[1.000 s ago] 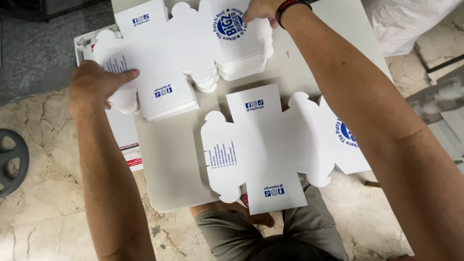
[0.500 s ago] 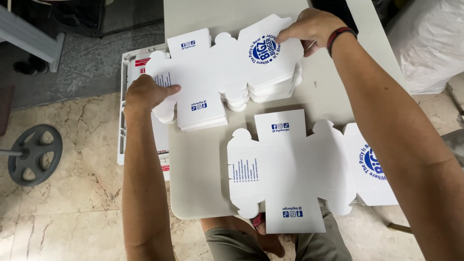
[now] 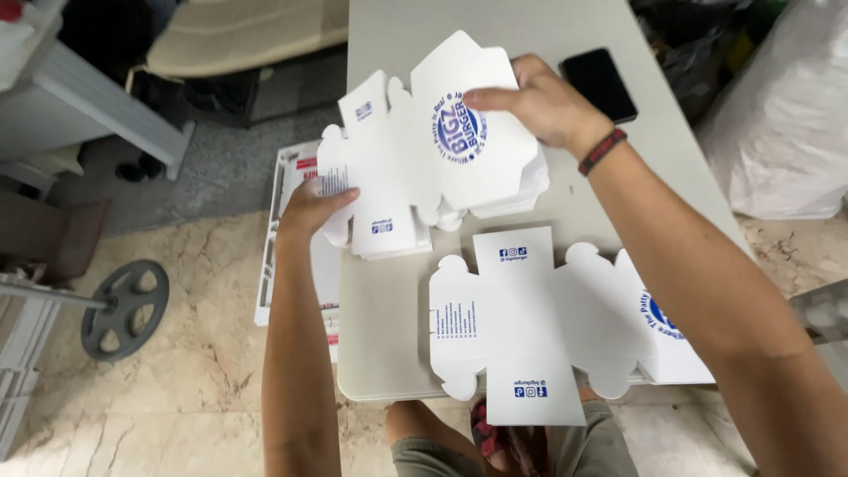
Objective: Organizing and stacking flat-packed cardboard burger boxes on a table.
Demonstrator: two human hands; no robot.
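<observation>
My left hand (image 3: 311, 205) and my right hand (image 3: 541, 102) hold one flat white box blank (image 3: 424, 150) with a round blue print, lifted a little above a stack of like blanks (image 3: 521, 190) on the white table (image 3: 389, 309). The left hand grips its left flap. The right hand grips its upper right part. A second unfolded blank (image 3: 521, 322) lies flat on the table nearer to me, its right end passing under my right forearm.
A black phone (image 3: 601, 84) lies at the table's far right. A flat white carton (image 3: 283, 256) leans on the floor left of the table. A grey wheel (image 3: 124, 309) sits on the marble floor at left. A white sack (image 3: 786, 132) stands at right.
The top blank has come up off the stack, held in both hands. The view has drawn closer and shifted, bringing the phone into sight.
</observation>
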